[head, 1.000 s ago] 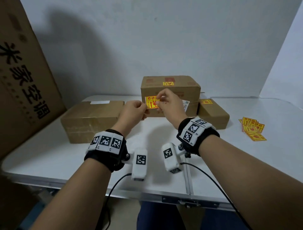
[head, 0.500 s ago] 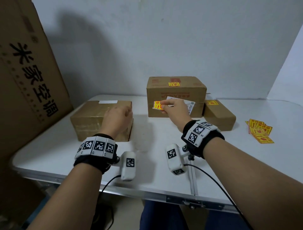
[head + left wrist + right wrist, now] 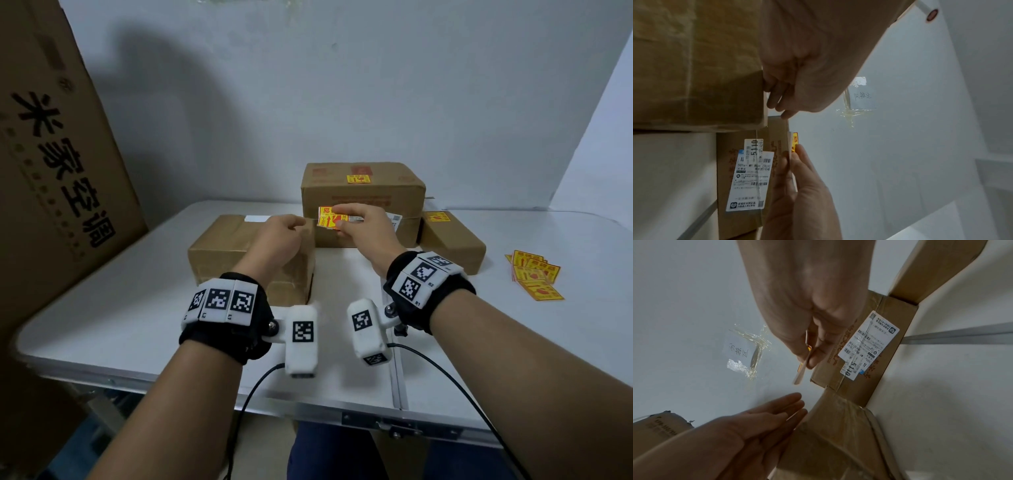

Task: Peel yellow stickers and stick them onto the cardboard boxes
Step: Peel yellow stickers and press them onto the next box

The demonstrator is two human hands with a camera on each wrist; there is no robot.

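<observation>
My right hand (image 3: 342, 222) pinches a yellow sticker (image 3: 329, 216) by its right end and holds it in the air in front of the stacked middle boxes (image 3: 363, 192). Seen edge-on, the sticker (image 3: 802, 371) sticks out past thumb and forefinger in the right wrist view. To the left lies a plain cardboard box (image 3: 236, 246) with a white strip on top. My left hand (image 3: 291, 226) rests at that box's far right corner, its fingers (image 3: 789, 404) nearly straight and holding nothing. In the left wrist view the fingertips (image 3: 774, 100) touch the box's edge (image 3: 760, 97).
The upper middle box bears a yellow sticker (image 3: 358, 178), and so does a small box (image 3: 452, 240) at the right. A pile of loose stickers (image 3: 534, 277) lies at the far right on the white table (image 3: 137, 308). A big printed carton (image 3: 51, 154) stands at the left. A wall is close behind.
A second ago both hands held the sticker. My left hand has let go and moved left onto the plain box. The right hand keeps the sticker and has brought it slightly left.
</observation>
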